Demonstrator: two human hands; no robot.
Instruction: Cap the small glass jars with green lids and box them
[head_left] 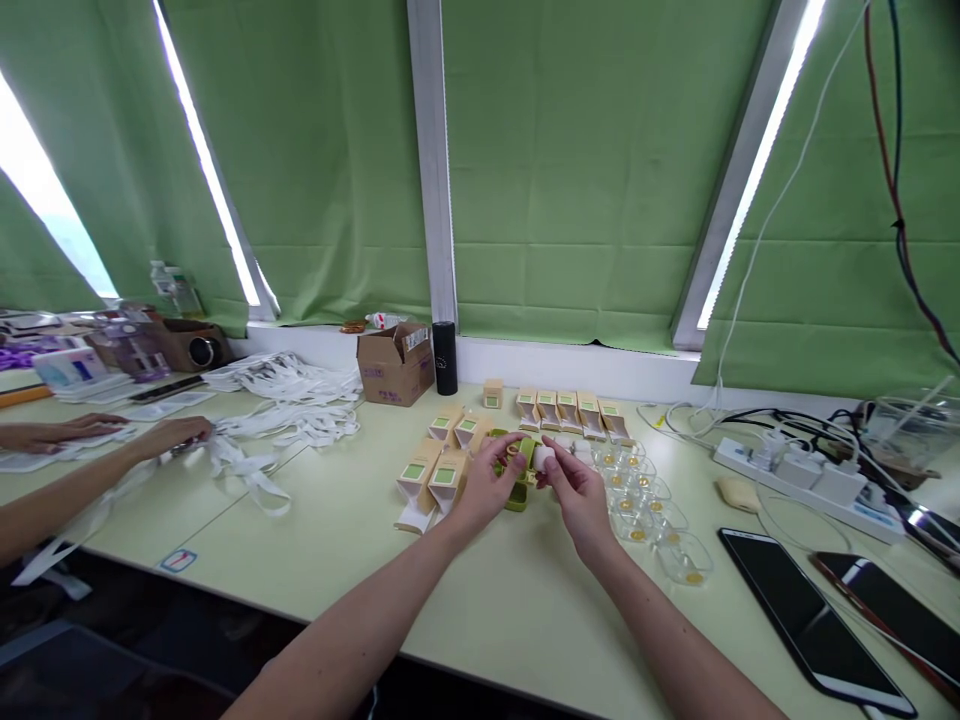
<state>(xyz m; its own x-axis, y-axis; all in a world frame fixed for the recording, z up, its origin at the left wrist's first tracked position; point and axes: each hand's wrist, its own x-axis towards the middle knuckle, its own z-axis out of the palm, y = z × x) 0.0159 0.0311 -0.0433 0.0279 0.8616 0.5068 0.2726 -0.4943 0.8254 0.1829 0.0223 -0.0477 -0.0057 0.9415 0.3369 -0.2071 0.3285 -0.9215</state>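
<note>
A green piece (527, 453) is pinched by the left hand (489, 483), a white piece (543, 458) by the right hand (582, 494), apparently for fitting, with careful alignment called for.

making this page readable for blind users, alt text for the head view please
A person's left hand holds a green piece and their right hand a small white piece, close together over a pale table. Small cartons sit left and beyond, clear plastic containers to the right; farther left, a co-worker's hand touches white straps.
</note>
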